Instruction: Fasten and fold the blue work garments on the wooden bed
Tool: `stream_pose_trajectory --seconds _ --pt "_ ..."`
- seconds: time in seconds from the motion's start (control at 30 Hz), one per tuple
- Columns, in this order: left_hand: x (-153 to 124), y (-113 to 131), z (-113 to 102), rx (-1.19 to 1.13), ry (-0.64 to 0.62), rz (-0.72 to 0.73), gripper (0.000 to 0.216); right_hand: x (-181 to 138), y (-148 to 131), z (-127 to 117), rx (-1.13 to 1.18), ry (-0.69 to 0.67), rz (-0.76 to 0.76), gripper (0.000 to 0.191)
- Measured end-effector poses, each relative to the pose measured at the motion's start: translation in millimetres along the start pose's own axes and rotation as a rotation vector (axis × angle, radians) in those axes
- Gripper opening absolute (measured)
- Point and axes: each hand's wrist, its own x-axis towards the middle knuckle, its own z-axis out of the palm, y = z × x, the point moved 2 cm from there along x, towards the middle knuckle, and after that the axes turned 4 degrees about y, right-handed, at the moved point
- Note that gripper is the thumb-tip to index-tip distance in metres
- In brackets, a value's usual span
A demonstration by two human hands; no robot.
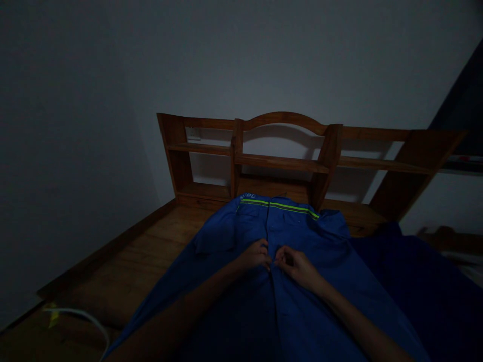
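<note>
A blue work jacket [249, 221] with a bright yellow-green stripe across its chest lies spread out, front side up. My left hand [258, 255] is on the left side of its front placket, fingers curled and closed on the cloth edge. Facing it from the right, my right hand [294, 262] has its thumb and fingers pinched together at the same edge. Whatever sits between those fingertips is too dark and small to make out. Pale lettering shows near the jacket's left shoulder.
Behind the jacket stands a wooden headboard [283, 161] with open shelves, against a pale wall. Wooden boards [158, 241] extend to the left. A white cable [81, 312] curves at the lower left. Dark blue cloth [407, 271] lies on the right.
</note>
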Motion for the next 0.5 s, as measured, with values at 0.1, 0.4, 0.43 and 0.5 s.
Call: stream_pose_trajectory --seconds 0.1,0.4,0.43,0.5 --pt "-4.3 4.4 1.8 0.052 -0.057 0.082 0.039 0.2 3.1 0.0 0.059 0.001 0.011 0.017" --pt "-13.4 20.3 5.9 0.289 -0.173 0.108 0.055 10.3 25.7 3.0 0.411 -0.034 0.131 0.025" --pt "-13.1 20.0 5.4 0.301 -0.161 0.101 0.057 10.9 25.4 2.9 0.420 -0.030 0.146 0.027" --pt "-12.9 19.7 4.7 0.311 -0.149 0.102 0.059 11.3 22.8 2.5 0.425 -0.026 0.171 0.032"
